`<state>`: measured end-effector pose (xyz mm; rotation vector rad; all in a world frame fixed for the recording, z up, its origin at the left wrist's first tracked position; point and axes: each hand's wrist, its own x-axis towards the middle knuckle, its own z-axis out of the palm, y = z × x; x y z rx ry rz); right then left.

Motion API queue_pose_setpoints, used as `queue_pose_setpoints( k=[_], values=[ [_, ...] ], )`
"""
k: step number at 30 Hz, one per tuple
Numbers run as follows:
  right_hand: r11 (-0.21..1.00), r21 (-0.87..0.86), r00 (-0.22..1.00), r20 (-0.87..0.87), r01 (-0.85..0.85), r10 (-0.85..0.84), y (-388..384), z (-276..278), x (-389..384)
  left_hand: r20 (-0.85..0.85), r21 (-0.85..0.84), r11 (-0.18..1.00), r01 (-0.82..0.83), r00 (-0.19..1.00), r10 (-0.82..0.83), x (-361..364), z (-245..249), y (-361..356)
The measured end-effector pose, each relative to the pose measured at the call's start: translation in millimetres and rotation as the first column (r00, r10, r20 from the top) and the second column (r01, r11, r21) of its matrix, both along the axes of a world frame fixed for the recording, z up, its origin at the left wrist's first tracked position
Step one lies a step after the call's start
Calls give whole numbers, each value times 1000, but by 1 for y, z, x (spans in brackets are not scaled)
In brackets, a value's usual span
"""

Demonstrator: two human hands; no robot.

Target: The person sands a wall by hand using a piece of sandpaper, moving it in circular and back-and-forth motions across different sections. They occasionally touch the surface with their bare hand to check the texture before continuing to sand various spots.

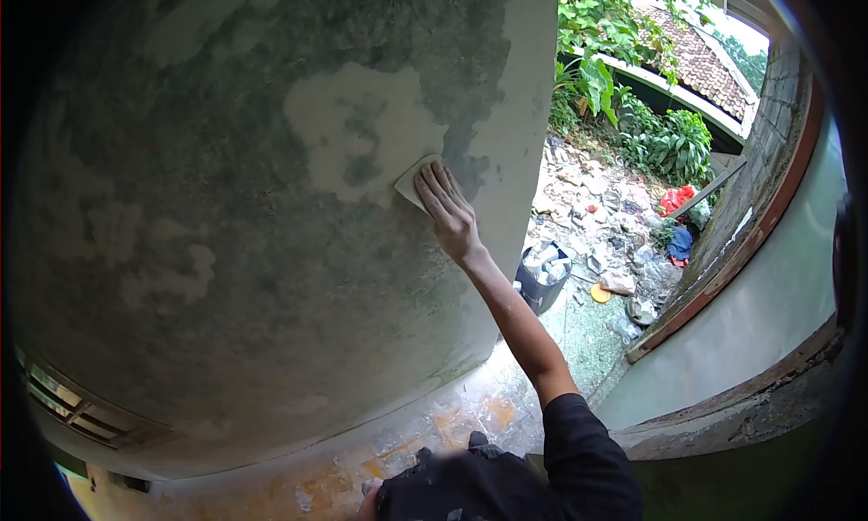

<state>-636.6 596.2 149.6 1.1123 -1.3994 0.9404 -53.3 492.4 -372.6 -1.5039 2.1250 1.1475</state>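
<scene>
My right hand (448, 204) is stretched up to the grey wall (316, 259), its fingers pressed flat over a pale, flat, square-edged piece (411, 186). That piece lies against the wall; whether it is a putty spreader or a sanding sheet cannot be made out. Just above and left of it spreads a smooth pale patch (316, 114) with darker spots inside. Only a sliver of my left hand (369, 503) shows beside my dark shirt at the bottom edge, and its fingers are hidden.
Right of the wall's edge, a dark bucket (542, 281) of whitish material stands by heaped rubbish (615, 204). A framed pane (732, 331) curves along the right. Below lies a stained tile floor (389, 453). A slatted vent (77, 408) is low on the left.
</scene>
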Motion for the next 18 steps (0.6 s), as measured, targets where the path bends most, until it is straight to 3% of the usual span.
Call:
queue_pose_setpoints(
  k=[1,3,5,7,9,11,15,17,18],
  values=[
    [996,92,998,-60,17,-12,11,1,-6,-11,3,1000,-31,999,31,-5,12,3],
    [994,-37,994,-13,107,-107,32,-2,-43,-32,9,995,-95,995,95,-12,33,9],
    [938,-240,963,154,252,-219,57,1,-75,-49,18,987,-157,986,158,-11,40,13],
    [847,-486,882,468,214,46,63,7,-72,-62,32,976,-217,974,218,-10,44,21],
    [878,-345,883,442,330,-158,57,3,-59,-79,45,962,-270,959,273,-20,50,27],
    [931,-302,958,259,204,-126,32,-25,-54,-90,53,947,-318,943,321,-25,49,28],
    [997,74,996,91,6,-13,34,-42,-22,-114,64,905,-420,898,424,-18,32,23],
    [992,-68,983,158,109,-97,39,-50,-45,-130,72,876,-478,866,483,-14,24,22],
    [963,-203,953,279,178,-117,45,-43,-54,-139,79,857,-509,846,515,-17,27,24]
  ],
)
